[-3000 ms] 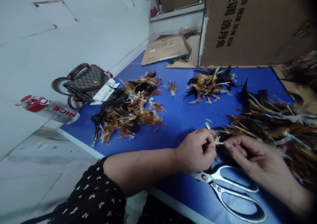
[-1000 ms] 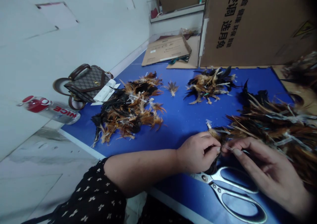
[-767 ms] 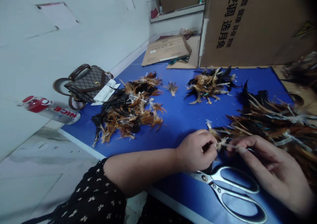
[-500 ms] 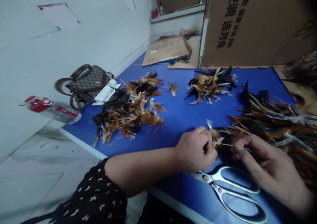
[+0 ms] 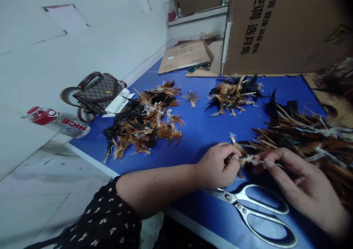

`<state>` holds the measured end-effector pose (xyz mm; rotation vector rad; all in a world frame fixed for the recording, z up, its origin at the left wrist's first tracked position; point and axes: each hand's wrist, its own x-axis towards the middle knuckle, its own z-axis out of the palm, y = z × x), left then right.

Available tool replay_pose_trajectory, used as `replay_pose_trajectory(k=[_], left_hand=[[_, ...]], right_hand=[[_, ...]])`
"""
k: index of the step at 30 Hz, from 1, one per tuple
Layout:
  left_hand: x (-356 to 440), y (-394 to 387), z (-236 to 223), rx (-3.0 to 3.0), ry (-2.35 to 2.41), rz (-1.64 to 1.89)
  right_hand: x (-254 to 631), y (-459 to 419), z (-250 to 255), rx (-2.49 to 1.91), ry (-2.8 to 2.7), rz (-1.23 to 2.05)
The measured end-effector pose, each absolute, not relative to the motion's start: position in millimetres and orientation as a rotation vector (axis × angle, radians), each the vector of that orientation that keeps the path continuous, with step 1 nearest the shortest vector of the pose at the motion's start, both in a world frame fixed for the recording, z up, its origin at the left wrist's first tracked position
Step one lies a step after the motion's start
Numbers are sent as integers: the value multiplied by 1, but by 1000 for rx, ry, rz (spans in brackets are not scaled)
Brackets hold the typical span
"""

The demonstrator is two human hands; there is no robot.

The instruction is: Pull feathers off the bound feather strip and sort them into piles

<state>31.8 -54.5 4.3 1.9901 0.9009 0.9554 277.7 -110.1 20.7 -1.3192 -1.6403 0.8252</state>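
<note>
Tuft (image 5: 246, 160), one, in left hand (image 5: 219, 166); strip (image 5: 257, 161), one, in right hand (image 5: 300, 179).

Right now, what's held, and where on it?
Left hand: feather bundle, near its pale quill ends. Right hand: translucent strip running from those ends, pinched just off the bundle.

Feather tuft (image 5: 246, 160) between the hands (image 5: 260, 168)

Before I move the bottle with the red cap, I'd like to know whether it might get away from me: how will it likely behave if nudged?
The bottle looks round-sided, so it may roll if it is lying down, as it seems. Its clear wall looks like smooth plastic, probably light and perhaps slippery.
</note>
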Motion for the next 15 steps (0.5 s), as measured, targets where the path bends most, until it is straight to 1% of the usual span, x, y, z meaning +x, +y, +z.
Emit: replay_pose_trajectory(k=[7,13,15], left_hand=[[33,-57,3,1837,886,888],[35,-56,-2,1787,940,958],[36,-57,-2,1803,926,969]], right_hand=[[276,-113,21,-1299,-1627,865],[284,-110,17,-1467,-1700,654],[284,-109,15,-1480,-1750,638]])
